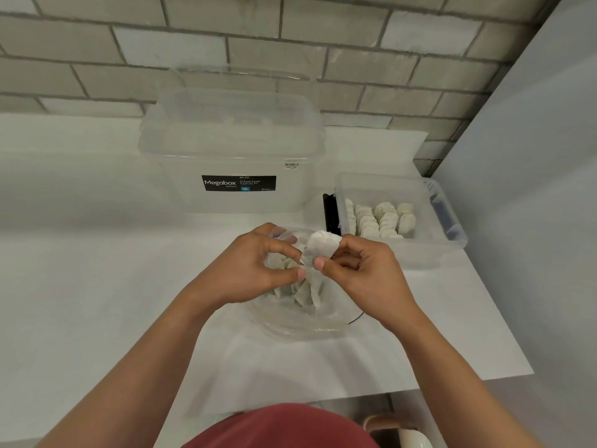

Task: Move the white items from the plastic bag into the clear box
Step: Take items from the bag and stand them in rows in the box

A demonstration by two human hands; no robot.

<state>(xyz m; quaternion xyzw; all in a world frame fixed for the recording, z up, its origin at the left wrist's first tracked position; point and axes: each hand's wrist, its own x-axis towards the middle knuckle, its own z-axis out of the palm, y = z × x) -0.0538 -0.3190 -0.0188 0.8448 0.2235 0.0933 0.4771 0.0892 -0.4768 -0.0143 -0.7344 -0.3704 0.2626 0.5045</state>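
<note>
Both hands, left [258,266] and right [358,270], pinch a white item [321,247] over the bag [303,318], box [403,218] far right.

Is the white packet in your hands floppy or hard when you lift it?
Probably floppy: the white packet looks creased and bent between the left hand and right hand. It is likely light too, since a fingertip pinch holds it up.
</note>
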